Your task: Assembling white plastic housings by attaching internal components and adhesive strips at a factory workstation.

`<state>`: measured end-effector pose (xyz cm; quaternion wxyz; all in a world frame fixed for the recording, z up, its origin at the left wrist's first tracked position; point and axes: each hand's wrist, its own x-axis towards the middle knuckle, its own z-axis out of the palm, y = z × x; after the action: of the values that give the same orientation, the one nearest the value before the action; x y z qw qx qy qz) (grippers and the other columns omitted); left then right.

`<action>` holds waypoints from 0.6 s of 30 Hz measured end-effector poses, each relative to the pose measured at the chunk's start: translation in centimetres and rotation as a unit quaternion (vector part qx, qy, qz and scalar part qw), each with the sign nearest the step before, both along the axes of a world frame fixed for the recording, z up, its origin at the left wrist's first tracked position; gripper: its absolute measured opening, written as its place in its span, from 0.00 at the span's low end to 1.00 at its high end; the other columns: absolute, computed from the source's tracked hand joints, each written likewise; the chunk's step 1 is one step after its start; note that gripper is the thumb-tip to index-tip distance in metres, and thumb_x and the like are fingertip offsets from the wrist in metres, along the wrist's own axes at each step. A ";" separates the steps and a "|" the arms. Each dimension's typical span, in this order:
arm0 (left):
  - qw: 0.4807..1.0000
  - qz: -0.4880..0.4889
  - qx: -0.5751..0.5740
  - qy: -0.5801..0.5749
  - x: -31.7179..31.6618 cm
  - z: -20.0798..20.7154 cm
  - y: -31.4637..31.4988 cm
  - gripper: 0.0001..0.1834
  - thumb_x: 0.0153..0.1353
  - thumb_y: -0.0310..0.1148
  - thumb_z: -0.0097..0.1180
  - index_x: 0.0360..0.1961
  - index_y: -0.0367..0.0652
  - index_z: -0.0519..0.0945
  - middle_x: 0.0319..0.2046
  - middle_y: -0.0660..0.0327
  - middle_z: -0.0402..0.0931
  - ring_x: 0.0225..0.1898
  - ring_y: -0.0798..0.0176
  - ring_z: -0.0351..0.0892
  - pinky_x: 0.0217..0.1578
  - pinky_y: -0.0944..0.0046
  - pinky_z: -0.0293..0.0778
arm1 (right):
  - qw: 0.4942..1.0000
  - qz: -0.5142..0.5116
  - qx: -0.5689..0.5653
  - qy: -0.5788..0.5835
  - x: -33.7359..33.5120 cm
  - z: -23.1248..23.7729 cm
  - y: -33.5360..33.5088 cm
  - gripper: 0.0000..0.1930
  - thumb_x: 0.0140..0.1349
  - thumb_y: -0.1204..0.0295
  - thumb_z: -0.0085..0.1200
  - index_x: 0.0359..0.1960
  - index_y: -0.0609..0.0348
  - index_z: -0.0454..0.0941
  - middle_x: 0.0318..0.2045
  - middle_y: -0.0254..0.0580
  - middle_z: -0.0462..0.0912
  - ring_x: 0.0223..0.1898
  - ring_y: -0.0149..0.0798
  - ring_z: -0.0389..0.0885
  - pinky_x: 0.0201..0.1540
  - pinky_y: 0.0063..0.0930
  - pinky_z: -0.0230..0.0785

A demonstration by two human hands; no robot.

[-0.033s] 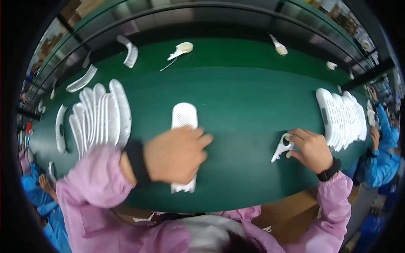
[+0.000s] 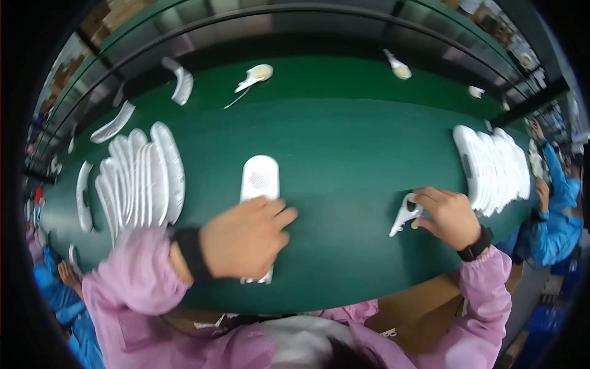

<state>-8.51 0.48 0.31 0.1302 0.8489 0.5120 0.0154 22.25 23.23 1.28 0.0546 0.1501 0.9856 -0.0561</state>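
Note:
My left hand (image 2: 246,238) lies across a long white plastic cover (image 2: 260,175) with a rounded far end and a patch of small holes. Its fingers are bent and slightly blurred, so whatever they grip is hidden. To the right, my right hand (image 2: 448,215) pinches a small white plastic part (image 2: 404,216) between thumb and fingers. That part has a ring-like head with a dark inside and a narrow tail pointing toward me; it is held close to the green table (image 2: 344,184).
Left, a row of curved white shells (image 2: 166,166) stands beside a single slotted one (image 2: 83,197). Stacked slotted white covers (image 2: 491,166) are at right. Small parts with cream discs (image 2: 263,72) lie on the far strip. Co-workers in blue sleeves (image 2: 556,203) sit on both sides.
The view has shifted slightly. My left hand has slid a little toward me along the white cover. My right hand keeps its pinch on the small part.

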 end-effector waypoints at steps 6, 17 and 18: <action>0.976 0.203 0.051 -0.056 1.4 1.7 -5.6 0.16 0.51 0.39 0.64 0.35 0.41 0.76 0.66 0.38 0.64 0.67 0.28 0.60 0.69 0.32 0.53 | 0.998 0.008 -0.028 0.059 0.5 -0.4 0.0 0.16 0.53 0.71 0.61 0.44 0.58 0.81 0.37 0.45 0.86 0.34 0.48 0.86 0.36 0.41 0.79; 0.960 0.224 0.075 -0.149 2.1 0.8 -6.5 0.41 0.61 0.22 0.58 0.72 0.24 0.54 0.71 0.29 0.54 0.72 0.30 0.57 0.72 0.48 0.57 | 0.993 -0.015 -0.091 0.070 -1.8 0.4 -2.7 0.11 0.62 0.70 0.60 0.44 0.58 0.81 0.29 0.44 0.85 0.31 0.50 0.85 0.35 0.42 0.78; 0.964 0.219 0.060 -0.141 2.0 1.2 -6.6 0.43 0.60 0.20 0.57 0.74 0.23 0.50 0.71 0.31 0.57 0.72 0.33 0.59 0.72 0.49 0.58 | 0.989 -0.027 -0.119 0.089 -2.4 0.5 -3.5 0.11 0.62 0.69 0.60 0.45 0.58 0.80 0.29 0.45 0.85 0.31 0.51 0.85 0.34 0.43 0.77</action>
<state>-6.47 -6.08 1.48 0.1437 0.7118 0.6596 0.1938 19.85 19.75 1.81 -0.0177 0.1632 0.9684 -0.1875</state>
